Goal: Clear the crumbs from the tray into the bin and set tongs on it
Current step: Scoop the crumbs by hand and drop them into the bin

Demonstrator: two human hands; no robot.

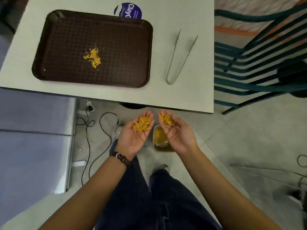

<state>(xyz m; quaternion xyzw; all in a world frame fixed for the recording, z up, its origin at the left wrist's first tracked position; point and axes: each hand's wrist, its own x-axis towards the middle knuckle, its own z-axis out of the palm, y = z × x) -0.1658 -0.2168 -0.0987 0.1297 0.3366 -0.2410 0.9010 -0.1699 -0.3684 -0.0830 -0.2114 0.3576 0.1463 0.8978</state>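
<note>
Both hands are open, palms up, each cupping a little heap of yellow crumbs: the left hand (135, 130) and the right hand (176, 131). The small clear plastic bin (159, 138) sits on the floor right under them, nearer the right hand. More yellow crumbs (93, 57) lie on the brown plastic tray (66, 30) up on the table, and the long metal tongs (180, 55) lie beside it.

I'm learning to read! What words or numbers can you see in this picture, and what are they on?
"Clayc": white letters on the round purple lid behind the tray; the tray hides the rest of the word.
Smaller white print beside it on the lid: too blurred to read.
Watch face: too small to read.
Nothing is written on the tray, tongs or bin.
</note>
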